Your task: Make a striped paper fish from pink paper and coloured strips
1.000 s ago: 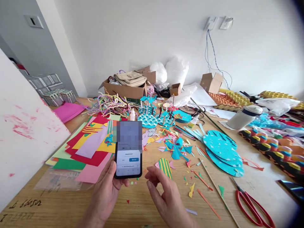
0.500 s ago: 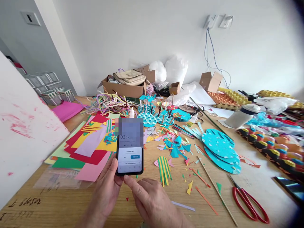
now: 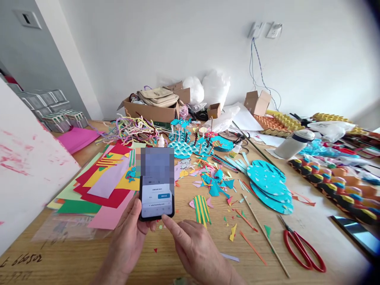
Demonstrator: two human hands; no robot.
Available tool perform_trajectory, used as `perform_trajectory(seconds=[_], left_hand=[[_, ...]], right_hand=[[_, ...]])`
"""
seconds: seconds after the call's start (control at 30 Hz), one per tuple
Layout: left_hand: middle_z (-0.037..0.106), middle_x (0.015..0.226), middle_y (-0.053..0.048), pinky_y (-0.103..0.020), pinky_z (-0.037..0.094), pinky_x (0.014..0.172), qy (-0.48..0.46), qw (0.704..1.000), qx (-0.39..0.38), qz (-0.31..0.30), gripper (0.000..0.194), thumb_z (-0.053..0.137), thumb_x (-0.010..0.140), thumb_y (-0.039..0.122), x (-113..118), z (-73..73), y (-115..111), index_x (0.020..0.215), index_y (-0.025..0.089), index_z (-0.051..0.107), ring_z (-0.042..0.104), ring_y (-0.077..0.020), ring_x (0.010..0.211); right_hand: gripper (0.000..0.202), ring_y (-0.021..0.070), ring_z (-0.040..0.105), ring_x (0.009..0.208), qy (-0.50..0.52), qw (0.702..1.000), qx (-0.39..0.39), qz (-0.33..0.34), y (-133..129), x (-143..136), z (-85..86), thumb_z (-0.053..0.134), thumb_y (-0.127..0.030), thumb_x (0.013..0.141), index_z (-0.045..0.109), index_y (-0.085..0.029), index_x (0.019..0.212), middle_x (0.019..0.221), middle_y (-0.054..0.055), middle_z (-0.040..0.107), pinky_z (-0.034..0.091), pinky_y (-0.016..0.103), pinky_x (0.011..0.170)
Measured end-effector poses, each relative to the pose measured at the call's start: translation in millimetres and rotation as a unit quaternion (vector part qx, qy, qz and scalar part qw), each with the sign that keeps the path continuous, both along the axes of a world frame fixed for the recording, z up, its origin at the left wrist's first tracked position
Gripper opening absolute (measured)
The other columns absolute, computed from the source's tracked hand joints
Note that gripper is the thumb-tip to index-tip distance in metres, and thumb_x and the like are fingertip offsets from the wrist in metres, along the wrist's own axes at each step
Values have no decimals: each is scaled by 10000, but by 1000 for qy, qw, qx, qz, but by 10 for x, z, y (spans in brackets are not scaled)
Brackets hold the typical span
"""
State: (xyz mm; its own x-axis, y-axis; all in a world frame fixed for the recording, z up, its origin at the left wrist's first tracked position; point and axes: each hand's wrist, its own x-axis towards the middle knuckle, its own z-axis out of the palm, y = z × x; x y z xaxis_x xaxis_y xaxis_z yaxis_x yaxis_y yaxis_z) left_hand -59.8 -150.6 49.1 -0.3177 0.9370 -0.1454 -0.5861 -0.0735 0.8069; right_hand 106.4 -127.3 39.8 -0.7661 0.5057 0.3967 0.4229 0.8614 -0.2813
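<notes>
My left hand (image 3: 127, 233) is wrapped round a smartphone (image 3: 157, 198) and tilts its screen up toward me. The upper screen is blurred out; lower down, a white pop-up with a blue button shows. My right hand (image 3: 194, 245) holds nothing. Its index finger stretches to the bottom edge of the phone, while the other fingers are curled. Just beyond the right hand lies a pink paper fish with green and yellow stripes (image 3: 202, 209). Coloured paper sheets (image 3: 103, 186) are stacked left of the phone.
Red-handled scissors (image 3: 304, 247) and a thin wooden stick (image 3: 264, 233) lie at right, near blue paper ovals (image 3: 268, 184). Paper scraps (image 3: 215, 184) litter the middle. Farther back are pipe cleaners (image 3: 135, 128), a cardboard box (image 3: 151, 111) and a white bottle (image 3: 293, 143).
My view has shifted slightly, so most things sit farther left. The right index finger has moved from below the phone up to the bottom of its screen. The left hand keeps its hold.
</notes>
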Motion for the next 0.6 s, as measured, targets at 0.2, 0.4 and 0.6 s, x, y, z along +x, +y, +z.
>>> perform_trajectory(seconds=[0.2, 0.4, 0.6], left_hand=[[644, 704, -15, -203, 462, 472, -21, 1000, -23, 1, 237, 659, 727, 377, 11, 11, -10, 812, 159, 624, 527, -113, 552], [656, 732, -13, -209, 480, 507, -23, 999, -28, 11, 237, 649, 739, 380, 1, -16, -19, 843, 170, 619, 554, -117, 570], [652, 744, -12, -214, 476, 520, -14, 1000, -25, -3, 269, 650, 729, 413, 4, 16, -22, 853, 177, 613, 569, -128, 601]], right_hand=[[593, 167, 556, 545, 43, 998, 45, 9, 56, -38, -55, 313, -22, 776, 229, -142, 1351, 673, 33, 615, 420, 251, 490], [568, 153, 558, 536, 63, 996, 66, 22, 52, -49, -22, 307, -16, 780, 265, -144, 1332, 644, 18, 612, 433, 237, 497], [512, 143, 539, 492, 61, 995, 80, 22, 44, -26, -24, 303, -22, 801, 303, -139, 1299, 599, 5, 589, 421, 225, 472]])
